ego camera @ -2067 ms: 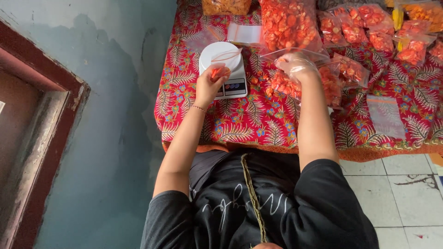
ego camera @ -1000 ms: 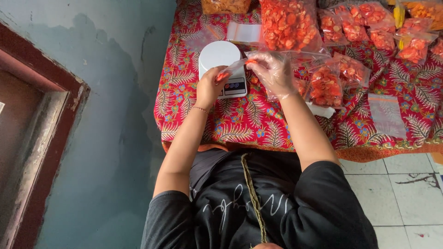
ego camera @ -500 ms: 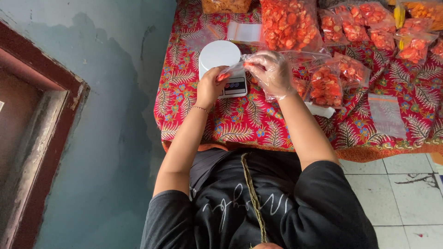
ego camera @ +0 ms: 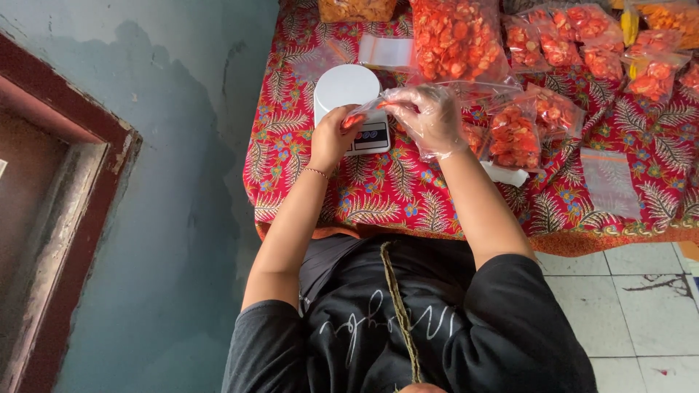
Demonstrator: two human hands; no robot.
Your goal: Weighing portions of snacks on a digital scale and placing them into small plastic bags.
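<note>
Low table with a red flower-print cloth [ego camera: 408, 196] stands against a worn blue-grey wall; dark wooden frame at far left, pale floor tiles at lower right. The white kitchen scale [ego camera: 349, 102] sits on the cloth and serves as the landmark.

Change: two seconds back the gloved right hand [ego camera: 426, 116] was off to the right of the scale, among the filled bags; now it is at the scale's front right edge, at the mouth of the small clear bag [ego camera: 366, 110]. Half a second back vs now: almost no shift. Looks like orange chips are going into the bag a few at a time.

Left hand [ego camera: 333, 137], bare, pinches the small clear bag's lower end just in front of the scale. Right hand grips the bag's top between its fingertips.

Right of the scale: big bag of orange chips [ego camera: 455, 36], then small filled bags [ego camera: 553, 109]. Behind it, a stack of empty bags [ego camera: 386, 52]. One flat empty bag [ego camera: 610, 182] far right.
</note>
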